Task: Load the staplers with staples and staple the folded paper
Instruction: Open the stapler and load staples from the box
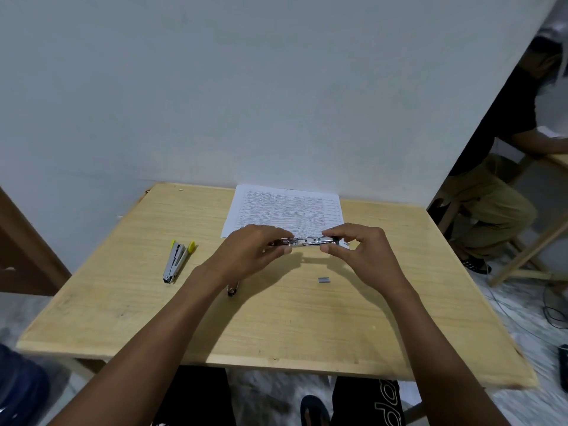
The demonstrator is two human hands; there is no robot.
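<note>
I hold a silver stapler (307, 240) level above a wooden table (153, 302), one end in each hand. My left hand (255, 247) grips the left end, fingers curled over the top and thumb beneath. My right hand (359, 250) pinches the right end between thumb and forefinger, with the other fingers bent loosely behind. The stapler lies crosswise in front of me, its metal channel showing between my hands, and its shadow falls on the table just below. I cannot tell whether there are staples in it. Behind the stapler a printed paper (285, 210) lies flat at the far edge of the table, against a pale wall (276, 87); my hands hide its near edge. A short grey strip of staples (323, 280) lies on the table near my right hand, a little closer to me. A yellow stapler (176, 261) lies well to the left, opened in a narrow V with its yellow tips pointing away from me. A small metal piece (232, 289) pokes out from under my left wrist; I cannot tell what it is. At far right another person (491, 195) sits at a separate table.
</note>
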